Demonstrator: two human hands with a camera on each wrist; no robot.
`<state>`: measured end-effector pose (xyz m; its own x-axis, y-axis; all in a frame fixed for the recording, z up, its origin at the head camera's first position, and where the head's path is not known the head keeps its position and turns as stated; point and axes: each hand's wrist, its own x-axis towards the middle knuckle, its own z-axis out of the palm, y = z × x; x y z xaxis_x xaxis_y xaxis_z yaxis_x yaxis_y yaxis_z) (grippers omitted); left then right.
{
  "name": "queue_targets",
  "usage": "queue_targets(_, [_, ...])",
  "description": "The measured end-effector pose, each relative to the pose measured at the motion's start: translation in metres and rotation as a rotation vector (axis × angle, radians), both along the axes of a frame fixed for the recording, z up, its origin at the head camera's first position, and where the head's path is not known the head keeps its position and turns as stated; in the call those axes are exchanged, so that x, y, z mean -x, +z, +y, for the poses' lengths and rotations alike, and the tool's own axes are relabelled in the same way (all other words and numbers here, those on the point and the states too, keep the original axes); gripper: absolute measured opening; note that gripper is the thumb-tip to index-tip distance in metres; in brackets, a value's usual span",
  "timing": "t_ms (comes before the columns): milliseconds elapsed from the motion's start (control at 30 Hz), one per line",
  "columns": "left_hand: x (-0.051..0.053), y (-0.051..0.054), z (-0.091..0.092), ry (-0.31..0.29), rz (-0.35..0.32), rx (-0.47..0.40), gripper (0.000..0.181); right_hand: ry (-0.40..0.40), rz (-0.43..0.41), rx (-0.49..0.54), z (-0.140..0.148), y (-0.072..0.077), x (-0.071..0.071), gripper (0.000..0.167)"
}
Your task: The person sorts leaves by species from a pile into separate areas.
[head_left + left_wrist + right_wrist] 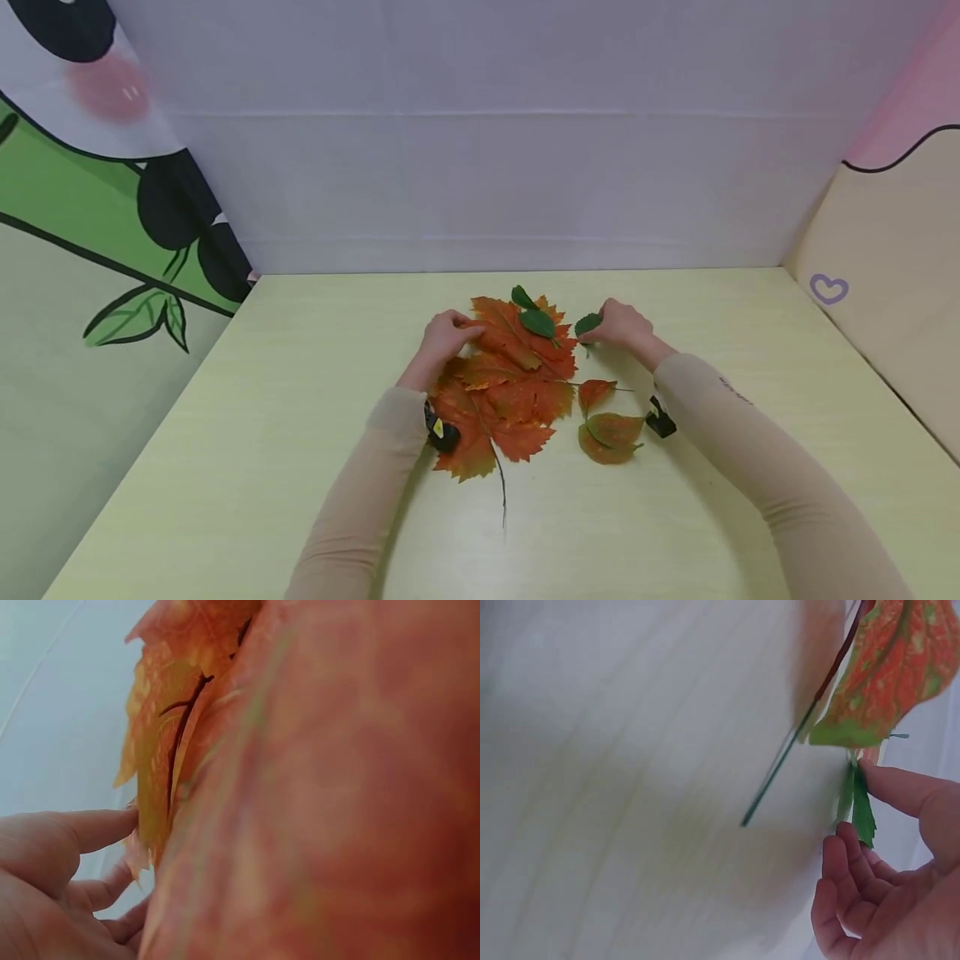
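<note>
Several orange-red maple leaves [525,400] lie overlapping on the table. At the pile's upper left edge, my left hand [444,340] pinches the rim of a maple leaf [497,321]; the left wrist view has the thumb against the orange-yellow leaf edge [154,780], with the fingers partly hidden behind it. Right of the pile, my right hand [624,325] pinches a small green leaf [587,323] between thumb and fingers, close to the tabletop. That toothed green leaf [862,810] shows edge-on in the right wrist view. Two more green leaves [537,322] rest on the maple leaves.
Smaller orange-green leaves [611,433] lie right of the pile, below my right hand. A long dark stem [502,492] points toward the table's near side. Behind the pale table [225,467] stands a plain light backdrop [480,183], with printed panels at both sides.
</note>
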<state>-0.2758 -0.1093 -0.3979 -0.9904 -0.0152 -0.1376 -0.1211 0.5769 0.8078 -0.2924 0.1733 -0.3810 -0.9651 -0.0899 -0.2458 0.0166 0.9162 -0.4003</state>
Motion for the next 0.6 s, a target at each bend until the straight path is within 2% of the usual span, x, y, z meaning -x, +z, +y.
queue_targets(100, [-0.001,0.0,0.001,0.015,0.01,-0.089,0.028,0.004,0.009,0.045,0.002,0.0,0.001,0.055])
queue_targets(267, [-0.002,0.0,0.001,0.029,0.021,-0.156,0.027,-0.014,0.029,0.125,0.007,0.001,0.002,0.053])
queue_targets(600, [-0.005,-0.001,0.002,0.069,-0.03,-0.191,0.028,0.004,0.068,0.173,0.028,0.007,0.003,0.045])
